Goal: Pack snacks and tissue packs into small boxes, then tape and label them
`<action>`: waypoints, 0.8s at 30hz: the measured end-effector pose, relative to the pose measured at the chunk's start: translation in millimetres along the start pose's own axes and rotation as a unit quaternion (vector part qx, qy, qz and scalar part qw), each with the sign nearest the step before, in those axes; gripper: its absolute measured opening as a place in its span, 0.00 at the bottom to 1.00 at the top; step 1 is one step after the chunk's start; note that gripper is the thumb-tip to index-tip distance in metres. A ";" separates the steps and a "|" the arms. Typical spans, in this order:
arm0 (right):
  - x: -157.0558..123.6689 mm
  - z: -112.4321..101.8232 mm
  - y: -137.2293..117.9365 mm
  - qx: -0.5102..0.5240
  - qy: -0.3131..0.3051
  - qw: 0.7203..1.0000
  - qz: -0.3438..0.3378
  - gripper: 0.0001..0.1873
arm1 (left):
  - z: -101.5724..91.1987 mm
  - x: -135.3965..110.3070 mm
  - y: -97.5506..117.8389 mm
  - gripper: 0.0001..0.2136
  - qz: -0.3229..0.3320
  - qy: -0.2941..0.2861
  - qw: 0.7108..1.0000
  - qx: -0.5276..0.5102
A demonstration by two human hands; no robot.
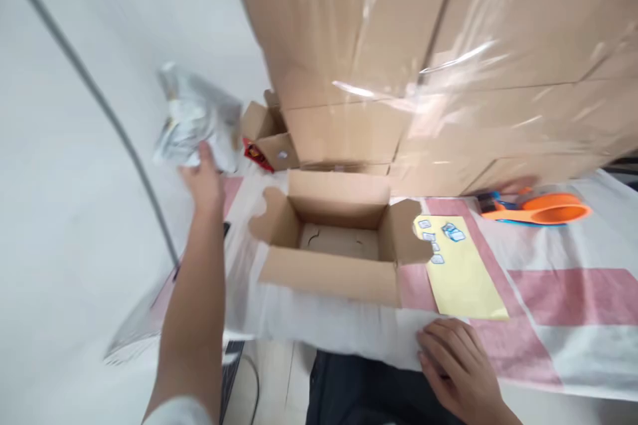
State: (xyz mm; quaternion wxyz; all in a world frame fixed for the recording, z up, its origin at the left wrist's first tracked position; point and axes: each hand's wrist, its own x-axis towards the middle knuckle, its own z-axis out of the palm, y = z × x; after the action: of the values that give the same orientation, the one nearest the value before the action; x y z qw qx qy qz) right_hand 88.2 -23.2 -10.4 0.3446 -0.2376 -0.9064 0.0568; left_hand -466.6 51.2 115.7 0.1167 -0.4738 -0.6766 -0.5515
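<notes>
My left hand (203,176) is stretched out to the far left, closed on a shiny silver-white plastic pouch (199,113). The pouch is blurred, and its print cannot be read. My right hand (461,362) rests on the cloth at the table's near edge, loosely bent, with nothing visible in it. Between my hands stands an open cardboard box (329,275), its flaps folded outward and its bottom bare. A yellow sheet (466,279) with small blue-edged stickers lies just beyond my right hand, partly under the box's right flap.
A large cardboard panel (349,33) covered in clear plastic stands behind the box. At the back left sits a smaller carton (274,146) with a red packet (258,154) against it. An orange scoop-like tool (543,209) lies at right. A grey cable (107,109) hangs on the left.
</notes>
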 end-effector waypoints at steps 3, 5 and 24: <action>-4.8 -0.6 -1.5 0.012 0.024 0.999 -0.019 0.10 | -5.1 -13.1 30.4 0.35 -0.007 0.056 0.998 -0.004; -4.5 -0.5 -1.1 0.036 0.030 0.999 -0.024 0.11 | -17.6 -31.8 42.1 0.30 -0.019 0.045 0.999 0.016; 3.4 12.9 -29.9 0.158 0.051 0.986 -0.026 0.14 | -86.5 -131.5 187.0 0.12 0.036 -0.315 0.940 -0.130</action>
State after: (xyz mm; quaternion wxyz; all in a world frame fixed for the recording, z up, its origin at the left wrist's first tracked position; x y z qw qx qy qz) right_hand 65.8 -47.1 -10.1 0.4247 -0.1590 -0.8733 0.1782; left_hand -285.4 -101.0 176.6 -0.1447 -0.6582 -0.5839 -0.4526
